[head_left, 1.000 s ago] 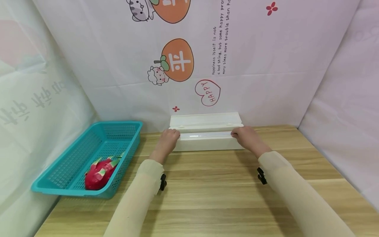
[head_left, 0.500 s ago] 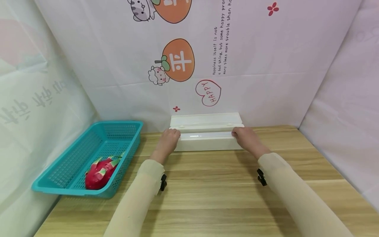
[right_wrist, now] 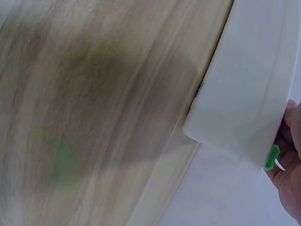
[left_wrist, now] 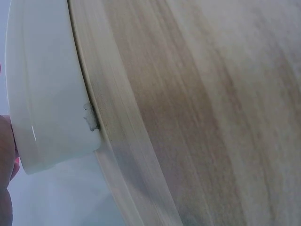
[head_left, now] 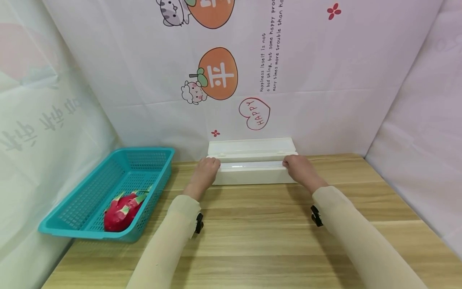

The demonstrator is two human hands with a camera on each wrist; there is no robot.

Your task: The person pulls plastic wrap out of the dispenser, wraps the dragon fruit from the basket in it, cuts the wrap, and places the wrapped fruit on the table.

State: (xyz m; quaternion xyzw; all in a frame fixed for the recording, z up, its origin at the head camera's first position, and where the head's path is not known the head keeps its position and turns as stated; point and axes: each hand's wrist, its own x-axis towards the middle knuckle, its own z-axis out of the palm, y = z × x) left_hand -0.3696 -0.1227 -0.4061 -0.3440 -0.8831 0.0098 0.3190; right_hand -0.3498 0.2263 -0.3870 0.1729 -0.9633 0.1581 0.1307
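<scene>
A long white box (head_left: 252,176), resembling a cling film dispenser, lies across the back of the wooden table. Its hinged lid (head_left: 251,145) stands raised against the cloth wall. My left hand (head_left: 205,170) has curled fingers on the left upper corner of the box, and my right hand (head_left: 300,168) does the same at the right. A shiny pale strip (head_left: 251,164) runs between the two hands; whether it is film or part of the box, I cannot tell. In the right wrist view, a small green piece (right_wrist: 272,157) shows at the box's end, beside the right fingers.
To the left stands a teal perforated basket (head_left: 83,233) with a red dragon fruit (head_left: 122,212) inside. White printed cloth (head_left: 306,92) encloses the back and both sides of the wooden table (head_left: 260,241).
</scene>
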